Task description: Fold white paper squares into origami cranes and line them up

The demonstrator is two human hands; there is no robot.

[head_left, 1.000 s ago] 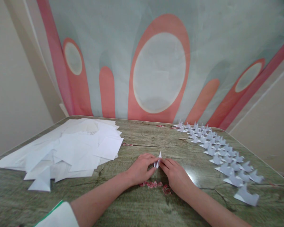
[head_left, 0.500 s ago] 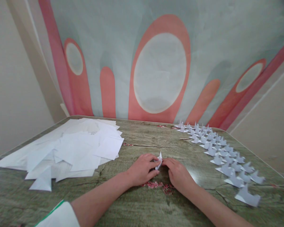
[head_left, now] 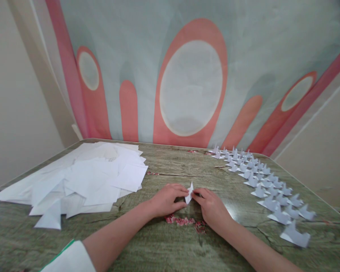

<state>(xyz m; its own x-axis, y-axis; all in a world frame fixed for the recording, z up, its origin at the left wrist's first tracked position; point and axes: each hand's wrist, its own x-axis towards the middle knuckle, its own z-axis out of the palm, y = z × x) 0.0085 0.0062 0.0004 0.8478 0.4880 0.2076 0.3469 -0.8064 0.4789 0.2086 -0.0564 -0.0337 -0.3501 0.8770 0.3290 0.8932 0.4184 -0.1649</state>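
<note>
A small white piece of folded paper [head_left: 189, 193], narrow and diamond-shaped with a pointed top, sits between my hands at the middle of the table. My left hand [head_left: 169, 199] holds its left edge, with the index finger above and the thumb lower down. On the other side, the closed fingertips of my right hand [head_left: 212, 206] grip the right edge. The nearest finished shape is a folded paper bird [head_left: 295, 235] at the right front, its tail and head turned up.
Loose white paper sheets [head_left: 102, 177] lie in a wide heap on the left, with a folded paper triangle [head_left: 50, 216] in front. Several paper birds [head_left: 252, 181] stand in slanting rows on the right. A painted wall hanging [head_left: 191, 87] rises behind the wood-patterned table [head_left: 170, 160].
My left fingers have drawn back slightly to the left, so more of the folded paper shows. My right fingertips have come onto its right edge.
</note>
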